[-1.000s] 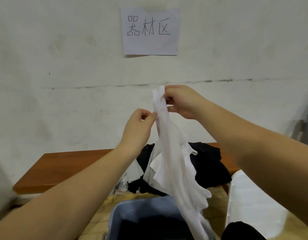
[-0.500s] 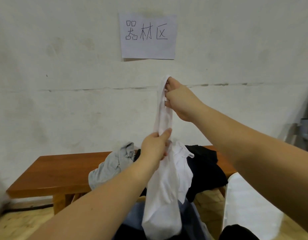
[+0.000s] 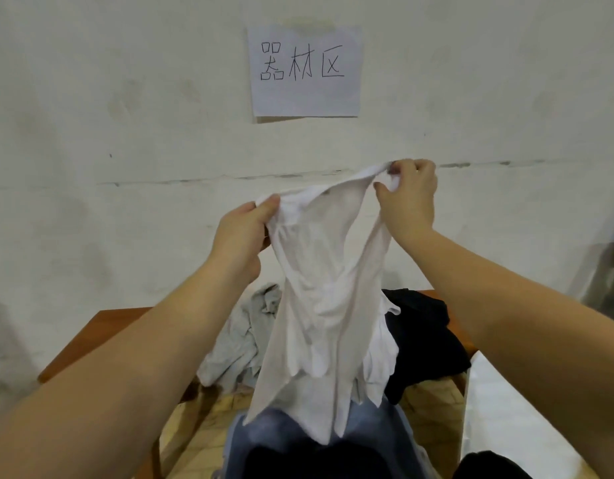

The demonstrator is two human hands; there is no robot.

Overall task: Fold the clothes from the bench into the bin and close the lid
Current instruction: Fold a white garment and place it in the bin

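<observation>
White garment (image 3: 319, 305): held up in the air betw both hands, top edge stretched, rest hanging down over bin.
Left hand (image 3: 243, 233): pinching garment's top-left edge, thumb on top.
Right hand (image 3: 407, 191): fingers curled, gripping top-right edge, higher than left.
Bin (image 3: 240, 440): blue-grey, below hands, dark cloth inside.
Table (image 3: 101, 337): wood, behind/below hands; grey garment (image 3: 236, 344) under left hand, black garment (image 3: 426, 337) under right.

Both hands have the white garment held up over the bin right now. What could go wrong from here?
1. The white garment is still bunched between the left hand and right hand, so a fold started now may come out uneven.
2. Its hem hangs at the blue bin, where it could drop in unfolded or snag the rim.
3. The black clothes droop off the bench edge and might slide to the floor.
</observation>
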